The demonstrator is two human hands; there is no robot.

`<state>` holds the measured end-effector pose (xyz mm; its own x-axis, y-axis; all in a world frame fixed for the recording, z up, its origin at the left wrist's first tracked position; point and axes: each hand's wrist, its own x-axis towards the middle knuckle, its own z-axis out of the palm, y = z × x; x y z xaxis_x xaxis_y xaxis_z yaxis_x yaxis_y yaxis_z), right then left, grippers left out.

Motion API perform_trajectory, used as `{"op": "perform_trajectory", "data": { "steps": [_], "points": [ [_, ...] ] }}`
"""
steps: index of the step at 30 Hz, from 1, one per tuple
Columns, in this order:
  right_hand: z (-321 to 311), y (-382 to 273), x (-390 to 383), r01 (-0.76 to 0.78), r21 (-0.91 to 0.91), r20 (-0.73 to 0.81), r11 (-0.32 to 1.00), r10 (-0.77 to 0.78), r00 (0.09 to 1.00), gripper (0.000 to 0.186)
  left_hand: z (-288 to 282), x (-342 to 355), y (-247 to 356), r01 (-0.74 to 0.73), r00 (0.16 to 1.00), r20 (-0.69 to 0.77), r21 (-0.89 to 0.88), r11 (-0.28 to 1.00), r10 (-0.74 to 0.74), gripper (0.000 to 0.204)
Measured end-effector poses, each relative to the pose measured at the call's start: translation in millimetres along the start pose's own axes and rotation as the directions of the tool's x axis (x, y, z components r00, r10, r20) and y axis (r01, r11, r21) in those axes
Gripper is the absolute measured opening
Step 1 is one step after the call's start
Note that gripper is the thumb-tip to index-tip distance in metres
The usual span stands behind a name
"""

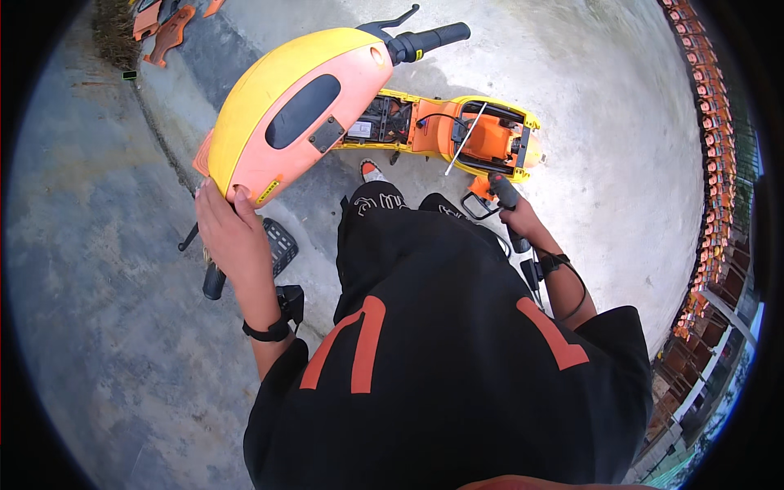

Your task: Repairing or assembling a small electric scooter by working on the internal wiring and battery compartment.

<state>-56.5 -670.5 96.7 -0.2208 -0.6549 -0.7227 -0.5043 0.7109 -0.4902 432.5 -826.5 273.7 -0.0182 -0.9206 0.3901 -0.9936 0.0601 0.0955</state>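
Observation:
A scooter's yellow-and-pink front housing (290, 102) with a dark oval panel spans the upper left. My left hand (229, 233) grips its lower-left end, thumb and fingertips against the pink plastic near a round hole. My right hand (523, 220) is closed on a dark cordless power tool (505, 192) beside the scooter's open rear section (490, 139). The scooter's middle (380, 118) is uncovered, showing wires and parts. A thin white rod (465, 139) lies diagonally across the rear opening. A black handlebar grip (433, 39) sticks out above the housing.
A black mesh basket (280, 245) is below the housing, by my left forearm. My shoe (371, 171) is on the concrete floor (114, 327) beside the scooter. Orange panels (167, 37) lie at the top left. A long row of orange scooters (706, 163) lines the right edge.

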Motion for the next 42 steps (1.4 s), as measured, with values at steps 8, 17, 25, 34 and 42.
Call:
{"op": "perform_trajectory", "data": {
  "steps": [8, 17, 25, 34, 42],
  "points": [
    [45, 50, -39, 0.211, -0.224, 0.01, 0.951, -0.214, 0.977, 0.073, -16, -90, 58, -0.36, 0.894, 0.144, -0.332, 0.872, 0.424, 0.034],
    [127, 122, -96, 0.243, -0.2, 0.031, 0.949, -0.241, 0.97, 0.087, 177, -158, 87, 0.214, 0.321, 0.875, -0.44, 0.872, 0.362, 0.026],
    [200, 165, -44, 0.222, -0.021, -0.02, 0.975, -0.222, 0.975, 0.092, 403, -280, 103, -0.462, -0.344, 0.838, -0.544, 0.701, 0.423, 0.042],
    [283, 166, 119, -0.26, 0.281, 0.038, 0.924, 0.26, 0.965, 0.076, 543, -416, 121, -0.578, -0.567, 0.689, -0.723, 0.379, 0.452, 0.075],
    [296, 185, 188, -0.177, 0.984, 0.153, 0.026, 0.394, 0.906, 0.02, 629, -464, 113, -0.381, -0.774, 0.536, -0.82, 0.427, 0.337, 0.073]
  ]
}}
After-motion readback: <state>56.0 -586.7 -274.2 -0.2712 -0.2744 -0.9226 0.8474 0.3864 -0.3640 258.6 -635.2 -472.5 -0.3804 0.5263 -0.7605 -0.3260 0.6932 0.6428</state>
